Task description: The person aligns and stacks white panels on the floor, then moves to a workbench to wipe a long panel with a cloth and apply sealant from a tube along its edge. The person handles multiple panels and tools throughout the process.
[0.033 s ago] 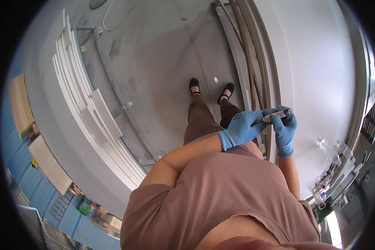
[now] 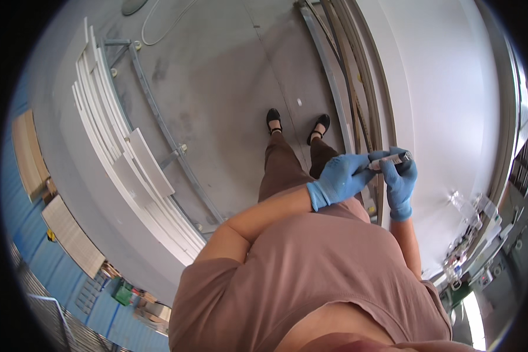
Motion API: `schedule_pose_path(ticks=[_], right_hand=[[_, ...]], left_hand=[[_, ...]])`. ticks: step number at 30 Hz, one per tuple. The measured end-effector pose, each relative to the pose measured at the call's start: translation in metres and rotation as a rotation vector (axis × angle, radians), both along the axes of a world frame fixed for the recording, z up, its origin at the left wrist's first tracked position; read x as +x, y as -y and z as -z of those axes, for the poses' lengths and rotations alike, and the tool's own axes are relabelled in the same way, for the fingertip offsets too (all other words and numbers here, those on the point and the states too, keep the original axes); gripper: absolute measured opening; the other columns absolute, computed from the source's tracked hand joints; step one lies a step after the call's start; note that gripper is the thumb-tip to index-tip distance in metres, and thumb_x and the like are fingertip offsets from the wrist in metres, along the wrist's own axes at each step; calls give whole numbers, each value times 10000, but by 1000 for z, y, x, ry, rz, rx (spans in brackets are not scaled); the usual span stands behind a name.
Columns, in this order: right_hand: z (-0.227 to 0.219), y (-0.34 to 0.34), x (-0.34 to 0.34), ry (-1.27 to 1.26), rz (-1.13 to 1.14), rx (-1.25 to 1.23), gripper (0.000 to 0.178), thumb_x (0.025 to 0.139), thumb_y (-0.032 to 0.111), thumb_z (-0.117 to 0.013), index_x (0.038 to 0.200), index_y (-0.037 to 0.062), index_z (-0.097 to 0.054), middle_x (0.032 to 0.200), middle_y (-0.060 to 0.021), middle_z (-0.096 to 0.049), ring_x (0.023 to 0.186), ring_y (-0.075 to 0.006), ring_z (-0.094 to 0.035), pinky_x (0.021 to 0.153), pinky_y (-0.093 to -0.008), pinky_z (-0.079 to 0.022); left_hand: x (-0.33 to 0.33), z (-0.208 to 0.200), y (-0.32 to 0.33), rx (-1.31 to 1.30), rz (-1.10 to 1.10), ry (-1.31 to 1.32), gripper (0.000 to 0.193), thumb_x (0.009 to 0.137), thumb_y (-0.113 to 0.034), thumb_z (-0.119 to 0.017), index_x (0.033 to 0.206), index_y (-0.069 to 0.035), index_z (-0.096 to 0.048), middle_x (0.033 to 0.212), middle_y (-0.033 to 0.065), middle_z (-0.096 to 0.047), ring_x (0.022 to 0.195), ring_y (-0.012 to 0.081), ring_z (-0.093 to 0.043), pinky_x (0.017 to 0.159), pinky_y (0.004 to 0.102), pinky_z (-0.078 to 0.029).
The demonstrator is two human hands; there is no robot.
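Observation:
Both my hands wear blue gloves and meet over the near left edge of a large white panel (image 2: 446, 117). My left hand (image 2: 340, 179) reaches across from the left, its fingers closed on one end of a short, pen-thick cylinder (image 2: 387, 162) with dark ends and a pale label. At the other end, my right hand (image 2: 399, 189) grips the same cylinder, its thumb pressed along the side. The gloves hide part of the cylinder, so I cannot make out its exact kind.
Long white strips (image 2: 102, 117) lie on a grey surface at the left, beside a metal frame (image 2: 158, 120) on castors. Brown and grey rails (image 2: 349, 70) run under the panel's edge. Clear plastic items (image 2: 466, 211) lie at the right. A small white thing (image 2: 299, 102) shows against the floor.
The small white thing against the floor has shifted up and slightly left and looks smaller. The surroundings have shifted a little in view. Both hands keep their grip on the cylinder.

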State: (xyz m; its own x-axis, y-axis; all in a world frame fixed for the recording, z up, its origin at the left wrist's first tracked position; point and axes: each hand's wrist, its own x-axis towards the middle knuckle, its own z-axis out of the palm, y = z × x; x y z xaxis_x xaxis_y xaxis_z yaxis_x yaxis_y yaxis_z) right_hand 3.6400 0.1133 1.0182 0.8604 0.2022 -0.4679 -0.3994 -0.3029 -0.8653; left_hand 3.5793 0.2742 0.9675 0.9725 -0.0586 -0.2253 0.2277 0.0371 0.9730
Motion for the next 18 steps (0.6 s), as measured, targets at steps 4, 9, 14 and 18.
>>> schedule_pose_path(ticks=[4, 9, 14, 18], right_hand=[[0, -37, -15, 11, 152, 102, 187, 917, -12, -682, 1084, -61, -616, 996, -188, -760, 870, -185, -722, 796, -304, -585], [-9, -57, -25, 87, 351, 131, 185, 944, -50, -646, 1124, -62, -605, 1064, -217, -749, 918, -225, -738, 867, -342, -606], [-16, -37, -19, 178, 482, 223, 195, 955, -21, -646, 1143, -60, -610, 1058, -209, -758, 915, -213, -736, 843, -335, -607], [-17, -13, 0, 184, 663, 288, 189, 978, 74, -645, 1119, -50, -636, 1054, -195, -764, 915, -216, -733, 842, -355, -604]], left_hand=[[7, -6, -40, -33, 131, -169, 217, 945, -161, -725, 1153, -101, -744, 732, 139, -665, 625, 310, -642, 611, 420, -509], [28, -17, -66, 29, 293, -72, 221, 957, -69, -686, 1173, -40, -724, 661, 37, -532, 620, 96, -480, 607, 302, -451], [68, -41, -54, 59, 408, 201, 265, 951, -46, -679, 1212, -28, -722, 694, 64, -605, 637, 135, -548, 630, 334, -482], [101, -60, -36, -9, 527, -22, 309, 990, -75, -648, 1288, -15, -708, 805, 86, -725, 706, 128, -643, 683, 301, -536]])
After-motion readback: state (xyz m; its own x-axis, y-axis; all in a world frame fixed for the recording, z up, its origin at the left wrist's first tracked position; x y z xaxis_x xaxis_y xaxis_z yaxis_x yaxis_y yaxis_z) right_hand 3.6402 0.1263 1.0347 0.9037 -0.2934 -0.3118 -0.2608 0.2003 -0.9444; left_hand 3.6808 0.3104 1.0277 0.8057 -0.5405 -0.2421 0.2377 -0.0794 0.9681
